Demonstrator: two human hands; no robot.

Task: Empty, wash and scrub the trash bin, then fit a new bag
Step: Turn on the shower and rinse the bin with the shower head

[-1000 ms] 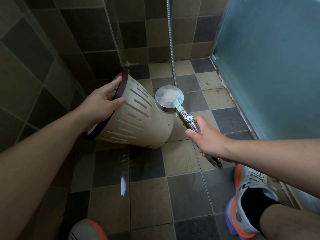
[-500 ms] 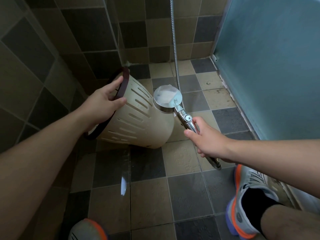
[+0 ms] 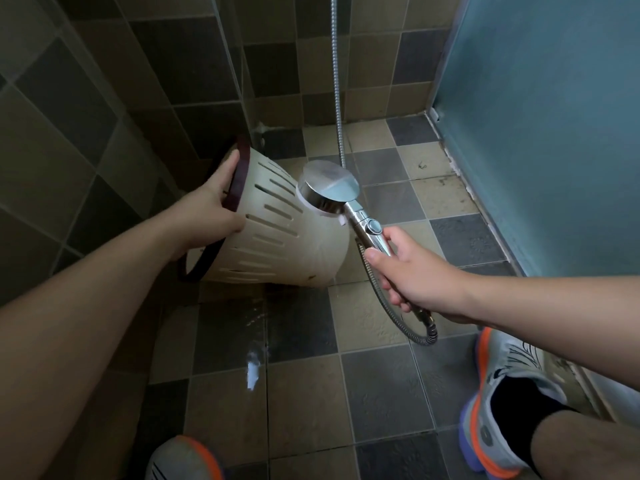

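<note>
I had the wash step in hand. My left hand (image 3: 211, 206) gripped the bin (image 3: 277, 233) at its dark rim (image 3: 242, 174), thumb on the slotted cream wall and fingers curled over the edge, holding it tipped on its side above the tiled floor (image 3: 381, 393) in the corner of the stall, mouth turned toward the left wall and closed base pointing right. My right hand (image 3: 415, 275) was wrapped around the chrome handle of the shower head (image 3: 329, 188), fingers closed tight on it, with the hose (image 3: 394, 313) looping out below my palm. The head sat just beside the bin's outer wall near the base, face turned onto the plastic.

Water seemed to be running — there was a wet sheen and a bright puddle (image 3: 254, 368) on the tiles under the bin, though I could not make out the spray itself. So I judged the outside was being rinsed.

Of the bin's inside I saw nothing; the mouth faced away from me, so I could not say whether it was emptied or clean. No bag showed at the rim.

The next move, as I read it, called for turning the bin with the left hand so the mouth came round, then aiming the head inside — keeping the grip firm, since wet plastic could slip. Scrubbing and the new bag were not yet done.
</note>
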